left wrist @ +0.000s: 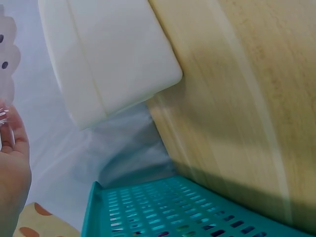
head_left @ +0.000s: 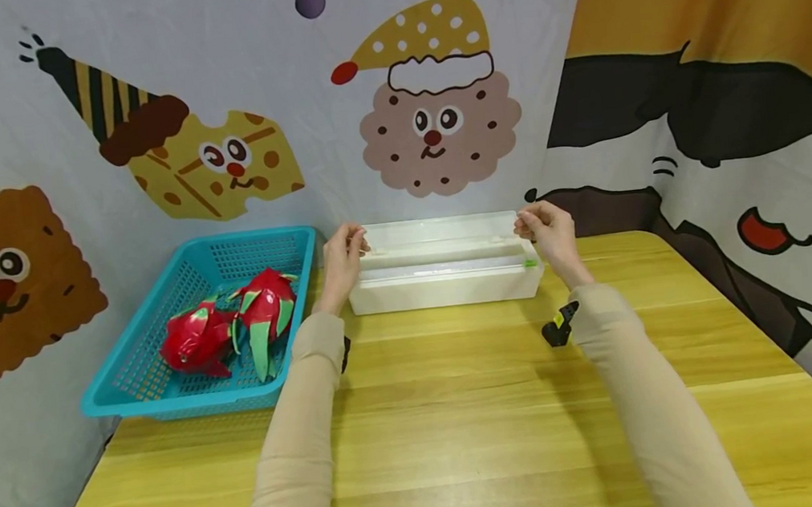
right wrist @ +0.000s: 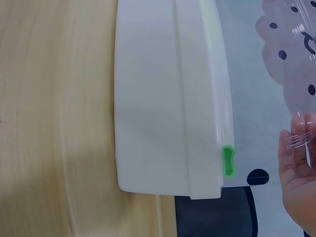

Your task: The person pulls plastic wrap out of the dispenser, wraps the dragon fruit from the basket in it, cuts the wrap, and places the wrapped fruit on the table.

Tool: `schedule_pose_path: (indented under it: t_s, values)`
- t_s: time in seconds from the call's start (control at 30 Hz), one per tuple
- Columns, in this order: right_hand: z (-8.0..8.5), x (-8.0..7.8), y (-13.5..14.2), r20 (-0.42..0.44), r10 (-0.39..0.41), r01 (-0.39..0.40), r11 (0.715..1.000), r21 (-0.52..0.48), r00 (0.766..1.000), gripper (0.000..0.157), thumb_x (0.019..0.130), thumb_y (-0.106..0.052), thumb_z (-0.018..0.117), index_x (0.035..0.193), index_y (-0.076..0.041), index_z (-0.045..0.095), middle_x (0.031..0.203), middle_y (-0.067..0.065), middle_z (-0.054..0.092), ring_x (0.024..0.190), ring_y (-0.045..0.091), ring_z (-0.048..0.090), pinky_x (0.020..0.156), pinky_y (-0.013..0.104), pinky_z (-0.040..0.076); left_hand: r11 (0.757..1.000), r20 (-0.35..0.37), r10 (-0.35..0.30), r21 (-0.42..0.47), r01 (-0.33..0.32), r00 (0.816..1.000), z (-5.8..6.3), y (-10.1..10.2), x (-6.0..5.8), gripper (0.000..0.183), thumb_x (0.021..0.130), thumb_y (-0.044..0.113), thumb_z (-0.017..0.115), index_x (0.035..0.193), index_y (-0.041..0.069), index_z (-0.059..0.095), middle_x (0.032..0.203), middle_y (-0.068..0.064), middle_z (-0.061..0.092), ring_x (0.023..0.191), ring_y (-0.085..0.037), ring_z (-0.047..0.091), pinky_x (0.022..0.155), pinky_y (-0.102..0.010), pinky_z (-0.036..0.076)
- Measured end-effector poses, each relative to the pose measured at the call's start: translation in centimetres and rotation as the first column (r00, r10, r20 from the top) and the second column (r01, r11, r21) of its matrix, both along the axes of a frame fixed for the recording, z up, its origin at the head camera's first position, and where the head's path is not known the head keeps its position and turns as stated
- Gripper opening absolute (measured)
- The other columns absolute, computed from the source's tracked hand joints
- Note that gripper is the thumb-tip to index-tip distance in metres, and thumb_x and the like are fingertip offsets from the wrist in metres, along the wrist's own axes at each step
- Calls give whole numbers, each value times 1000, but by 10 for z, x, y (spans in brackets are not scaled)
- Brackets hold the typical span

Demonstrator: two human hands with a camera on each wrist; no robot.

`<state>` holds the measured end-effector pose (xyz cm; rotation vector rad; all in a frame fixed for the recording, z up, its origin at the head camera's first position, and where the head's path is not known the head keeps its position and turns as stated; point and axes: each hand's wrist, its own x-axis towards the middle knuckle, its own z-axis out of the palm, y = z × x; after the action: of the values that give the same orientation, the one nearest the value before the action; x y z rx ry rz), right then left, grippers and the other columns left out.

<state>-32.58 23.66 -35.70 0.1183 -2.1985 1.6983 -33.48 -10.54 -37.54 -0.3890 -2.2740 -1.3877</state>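
A white cling film dispenser (head_left: 445,290) stands at the back of the table, its top open. Along its front edge runs a clear strip with a green slide cutter (head_left: 529,263). Clear cling film (right wrist: 299,140) is bunched at the fingers of my right hand (head_left: 551,239), which pinches it by the dispenser's right end. At the left end, my left hand (head_left: 343,263) pinches the film's other side, seen as a shiny bit of film (left wrist: 3,116) in the left wrist view. Both hands are raised above the box. The film between them is nearly invisible in the head view.
A blue plastic basket (head_left: 205,405) with two red dragon fruits (head_left: 199,336) stands left of the dispenser, close to my left forearm. The wooden table (head_left: 451,443) extends in front. A printed cloth (head_left: 339,155) with cartoon figures hangs right behind the dispenser.
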Motion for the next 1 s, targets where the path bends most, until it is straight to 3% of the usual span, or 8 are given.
schedule_pose_path:
  t_s: [0.2,0.43,0.67,0.77,1.0]
  values:
    - [9,3,-2,-8,-7,7,1000,-2,1000,26,95,-19,54,106,4,62,81,-4,65,72,6,63,70,21,56,1000,-6,3,-3,-3,1000,6,0,0,26,100,16,43,104,-6,57,88,-22,63,82,-31,66,77,-37,58]
    - [29,19,-9,-25,-1,1,1000,5,1000,20,96,-11,53,103,6,61,84,9,65,74,15,63,67,19,55,1000,-32,-6,-5,6,999,13,-2,2,26,100,16,44,105,-7,57,88,-23,63,81,-32,66,77,-39,58]
    - [42,28,-13,-49,13,-14,1000,-4,999,21,96,-9,52,104,9,59,80,7,65,74,18,63,67,18,54,1000,-52,-3,-5,3,999,20,-4,2,29,100,17,44,106,-8,57,88,-24,64,81,-33,66,77,-41,58]
    - [44,28,-13,-49,2,-3,1000,-6,999,15,96,-8,52,99,3,62,80,7,65,73,18,63,67,18,54,1000,-61,-4,-1,4,998,22,-5,1,29,100,17,44,106,-7,57,88,-23,63,81,-32,67,77,-40,58]
    - [31,5,0,-61,-12,12,1000,2,998,14,95,-18,54,98,-8,64,81,0,65,75,14,65,72,21,56,1000,-76,1,4,0,997,29,-5,0,28,100,17,43,104,-6,58,86,-22,63,80,-30,66,76,-37,59]
